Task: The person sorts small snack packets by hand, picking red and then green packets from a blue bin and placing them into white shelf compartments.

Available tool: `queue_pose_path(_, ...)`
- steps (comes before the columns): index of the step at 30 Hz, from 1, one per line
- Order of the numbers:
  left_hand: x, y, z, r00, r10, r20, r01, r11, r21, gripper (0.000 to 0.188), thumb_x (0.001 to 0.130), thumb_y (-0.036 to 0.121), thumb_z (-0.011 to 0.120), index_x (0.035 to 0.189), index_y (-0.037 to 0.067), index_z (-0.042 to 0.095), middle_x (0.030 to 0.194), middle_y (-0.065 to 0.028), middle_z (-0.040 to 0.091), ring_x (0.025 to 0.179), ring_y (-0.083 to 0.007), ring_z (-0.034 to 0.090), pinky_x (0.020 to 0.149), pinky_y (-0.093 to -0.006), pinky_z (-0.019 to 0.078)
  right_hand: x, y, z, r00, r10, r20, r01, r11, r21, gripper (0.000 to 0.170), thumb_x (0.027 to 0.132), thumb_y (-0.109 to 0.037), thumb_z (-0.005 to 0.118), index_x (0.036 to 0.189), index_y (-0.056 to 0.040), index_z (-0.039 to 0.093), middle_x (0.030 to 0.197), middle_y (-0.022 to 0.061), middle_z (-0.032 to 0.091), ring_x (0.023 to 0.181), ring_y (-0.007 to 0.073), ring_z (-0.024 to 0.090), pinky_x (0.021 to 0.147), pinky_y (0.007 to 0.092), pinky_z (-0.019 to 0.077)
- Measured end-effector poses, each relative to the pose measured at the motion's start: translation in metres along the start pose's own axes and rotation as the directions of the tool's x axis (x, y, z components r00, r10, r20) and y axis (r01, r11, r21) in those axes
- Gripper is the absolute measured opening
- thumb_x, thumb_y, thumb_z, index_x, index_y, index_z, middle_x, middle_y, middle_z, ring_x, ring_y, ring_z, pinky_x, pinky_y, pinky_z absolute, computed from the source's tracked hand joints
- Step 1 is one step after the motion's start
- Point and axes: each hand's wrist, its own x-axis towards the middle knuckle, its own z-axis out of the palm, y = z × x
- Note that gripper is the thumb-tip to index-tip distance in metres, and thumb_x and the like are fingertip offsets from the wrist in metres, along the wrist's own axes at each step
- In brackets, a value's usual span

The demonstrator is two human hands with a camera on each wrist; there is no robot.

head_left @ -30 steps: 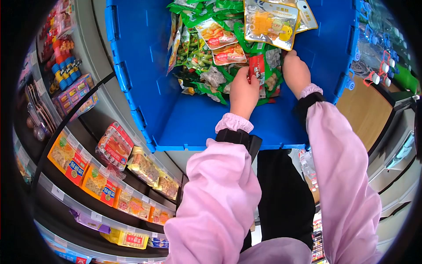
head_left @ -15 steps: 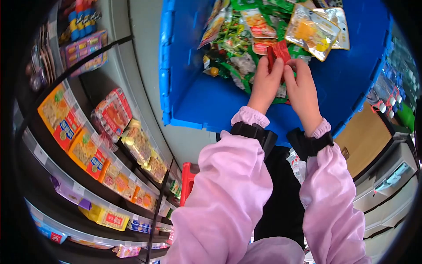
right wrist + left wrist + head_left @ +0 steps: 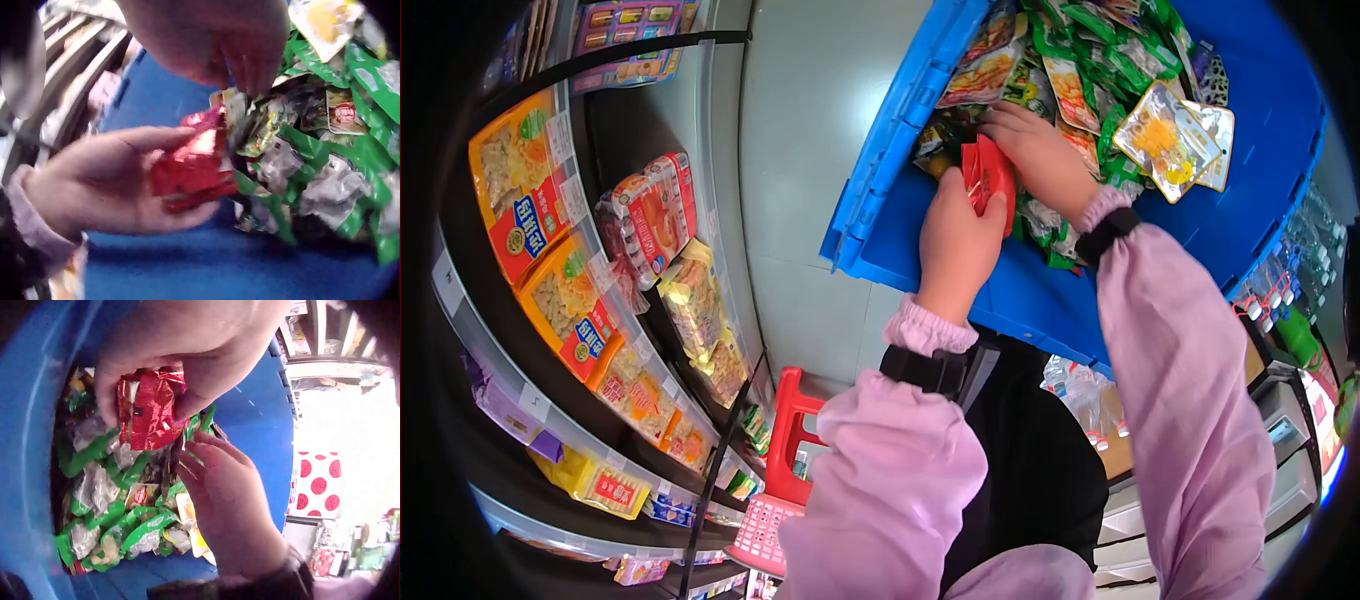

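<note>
My left hand (image 3: 958, 248) grips red foil packets (image 3: 988, 182) over the near left part of a blue crate (image 3: 1040, 310). In the left wrist view the thumb and fingers of that hand (image 3: 206, 331) pinch the shiny red packets (image 3: 150, 415). Just right of them, my right hand (image 3: 1045, 160) reaches down to the piled snack bags, palm down, its fingertips at the packets along the pile's edge. The right wrist view has this hand (image 3: 212, 37) above, fingers bent slightly downward against packets; whether it holds one is hidden.
Green-edged bags (image 3: 1100, 60) and silver-yellow pouches (image 3: 1165, 140) fill the crate's far part. Shelves of packaged food (image 3: 545, 190) stand on the left. A red stool-like object (image 3: 788, 430) is on the floor below the crate; bottles (image 3: 1305, 240) stand at right.
The view has swung, so the crate appears further right. My left hand holds the red packets, while my right hand has let go of them and moved beyond, to the pile's left edge.
</note>
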Motion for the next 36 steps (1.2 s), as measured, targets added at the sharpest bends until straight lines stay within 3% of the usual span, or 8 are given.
queue_pose_path(5,0.002,-0.008,-0.009,0.998,0.064,0.005,-0.063,0.996,-0.06,0.025,0.074,0.013,0.059,0.09,-0.004,0.048,0.085,-0.022,0.058,0.079,-0.0362,0.056,0.067,-0.0411,0.0446,0.014,0.023,0.013,0.95,-0.248,0.191,0.297,0.907,-0.299,0.028,0.069,-0.014,0.05,0.094,-0.0077,0.062,0.115,0.0059,0.051,0.11,0.0204,0.041,0.097,0.0339,0.0306)
queue_pose_path(6,0.001,-0.007,-0.008,0.995,0.096,0.006,-0.095,0.992,-0.084,0.024,0.074,0.012,0.058,0.088,-0.004,0.046,0.084,-0.024,0.057,0.08,-0.0394,0.055,0.066,-0.044,0.0441,0.015,0.024,0.01,0.923,-0.122,0.364,0.262,0.893,-0.365,0.028,0.069,-0.017,0.051,0.093,-0.0096,0.063,0.116,0.0033,0.049,0.113,0.0192,0.039,0.099,0.0362,0.0274)
queue_pose_path(9,-0.003,-0.006,-0.008,0.997,0.029,0.078,-0.028,1.0,-0.011,0.026,0.074,0.016,0.06,0.091,-0.002,0.051,0.085,-0.0196,0.059,0.078,-0.0336,0.058,0.067,-0.0381,0.0454,0.013,0.026,-0.003,0.93,0.007,0.366,0.217,0.796,-0.566,0.029,0.07,-0.017,0.052,0.096,-0.0119,0.062,0.119,0.0024,0.048,0.114,0.0203,0.038,0.099,0.0371,0.028)
queue_pose_path(17,-0.009,-0.003,-0.006,0.994,0.05,0.097,-0.06,0.994,0.097,0.028,0.074,0.018,0.059,0.091,-0.002,0.049,0.084,-0.0206,0.058,0.079,-0.0362,0.057,0.066,-0.0397,0.0448,0.009,0.062,-0.048,0.967,0.088,0.238,0.079,0.788,-0.611,0.035,0.074,-0.022,0.059,0.109,-0.0224,0.058,0.132,0.0008,0.037,0.118,0.022,0.038,0.093,0.0391,0.0351)
queue_pose_path(21,-0.009,-0.004,-0.008,0.988,0.088,0.123,-0.1,0.991,0.093,0.025,0.074,0.014,0.059,0.088,-0.002,0.046,0.082,-0.0212,0.055,0.078,-0.038,0.055,0.066,-0.0445,0.0448,0.01,0.063,-0.048,0.969,0.124,0.215,0.036,0.786,-0.617,0.037,0.073,-0.022,0.06,0.11,-0.0245,0.057,0.133,-0.0007,0.036,0.118,0.0226,0.038,0.093,0.039,0.0346)
queue_pose_path(29,-0.009,-0.003,-0.003,0.991,0.095,0.094,-0.106,0.987,0.12,0.027,0.074,0.018,0.06,0.091,-0.001,0.05,0.083,-0.0198,0.059,0.078,-0.0349,0.057,0.066,-0.0384,0.0451,0.021,0.047,-0.027,0.994,0.052,0.096,0.018,0.792,-0.61,0.018,0.066,-0.014,0.059,0.082,-0.0125,0.066,0.116,0.0055,0.049,0.109,0.0234,0.043,0.093,0.037,0.0345)
queue_pose_path(33,-0.008,-0.007,-0.003,0.991,0.119,0.053,-0.123,0.99,0.066,0.027,0.074,0.016,0.06,0.093,-0.002,0.052,0.082,-0.0159,0.06,0.075,-0.0275,0.06,0.066,-0.0342,0.0461,0.016,0.035,-0.034,0.999,0.033,0.019,-0.022,0.904,-0.428,0.014,0.067,-0.016,0.059,0.078,-0.0078,0.064,0.106,0.0084,0.053,0.1,0.0263,0.049,0.084,0.0363,0.0408)
queue_pose_path(36,-0.003,-0.007,-0.003,0.999,0.049,0.014,-0.047,0.99,-0.13,0.027,0.074,0.017,0.059,0.089,-0.003,0.049,0.087,-0.0239,0.057,0.08,-0.0374,0.057,0.066,-0.0411,0.0454,-0.003,0.016,-0.059,0.989,0.119,-0.083,-0.128,0.985,-0.119,0.018,0.069,-0.015,0.059,0.08,-0.0009,0.059,0.099,0.0143,0.054,0.087,0.0328,0.053,0.073,0.0377,0.0455)
